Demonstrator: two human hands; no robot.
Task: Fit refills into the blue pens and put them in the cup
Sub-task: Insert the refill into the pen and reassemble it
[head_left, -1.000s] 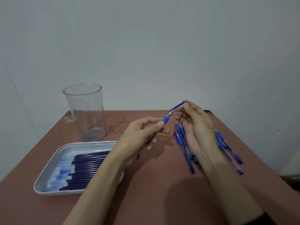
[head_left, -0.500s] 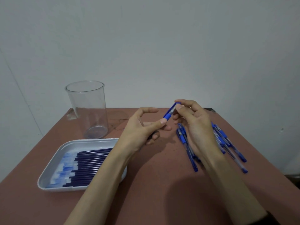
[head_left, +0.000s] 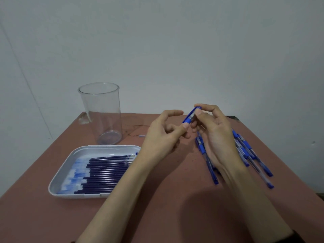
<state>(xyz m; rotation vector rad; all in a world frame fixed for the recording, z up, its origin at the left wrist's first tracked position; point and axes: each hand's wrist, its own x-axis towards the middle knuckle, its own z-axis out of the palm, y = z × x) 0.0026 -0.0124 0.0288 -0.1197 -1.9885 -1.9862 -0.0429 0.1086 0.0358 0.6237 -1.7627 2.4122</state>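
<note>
Your left grip (head_left: 163, 137) and right grip (head_left: 216, 134) pinched one blue pen (head_left: 190, 116) above the bench (head_left: 175, 199); spare pens (head_left: 261, 166) lay beneath the right wrist.

a plain, bare room set up as a small hand-assembly workstation; whether it belongs to a home, an office or a workshop cannot be told. a reddish-brown table (head_left: 175, 213) stands against a blank, pale grey wall (head_left: 175, 50). work stock is sorted on it: a white tray (head_left: 57, 174) of dark blue refills (head_left: 105, 172) laid side by side, a loose pile of blue pens (head_left: 245, 146), and a clear cup (head_left: 100, 113). the left hand (head_left: 161, 137) and right hand (head_left: 215, 134) hold one pen (head_left: 190, 117) above the table.
</note>
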